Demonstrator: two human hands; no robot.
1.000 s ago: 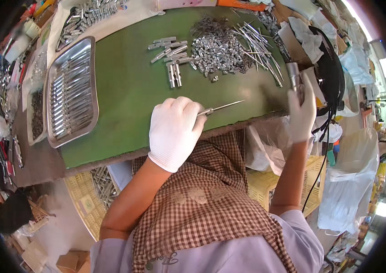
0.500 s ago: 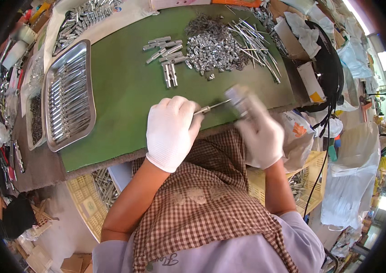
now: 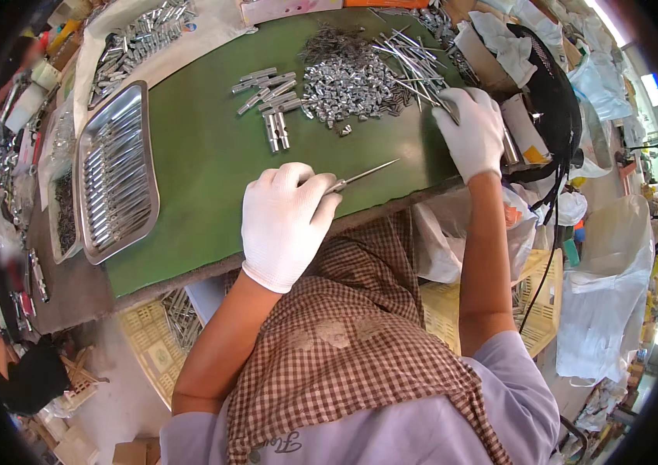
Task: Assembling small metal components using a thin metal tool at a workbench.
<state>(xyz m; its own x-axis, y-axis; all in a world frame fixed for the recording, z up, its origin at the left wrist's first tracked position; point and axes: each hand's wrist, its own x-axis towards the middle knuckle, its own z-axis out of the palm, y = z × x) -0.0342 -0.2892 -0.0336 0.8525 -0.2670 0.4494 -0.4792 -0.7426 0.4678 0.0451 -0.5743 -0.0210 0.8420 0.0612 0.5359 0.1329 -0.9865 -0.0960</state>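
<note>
My left hand, in a white knit glove, is closed around a small metal rod piece. Its thin shaft points right, over the green mat. At the mat's right edge is my right hand, also gloved, its fingers curled beside the loose thin metal rods. Something narrow and dark shows at those fingertips, but I cannot make it out. A silver cylinder sits against that hand's outer side; whether the hand holds it is unclear. Several short metal tubes lie beyond my left hand.
Small silver parts are heaped at the mat's far side, by dark thin pieces. On the left, a steel tray holds rows of rod pieces. An open carton and a black mesh-like object stand at right. Yellow crates sit below.
My right hand has swung away from the shaft's tip, up and right to the mat's right edge. The left hand still grips the rod piece. The view has shifted slightly.
</note>
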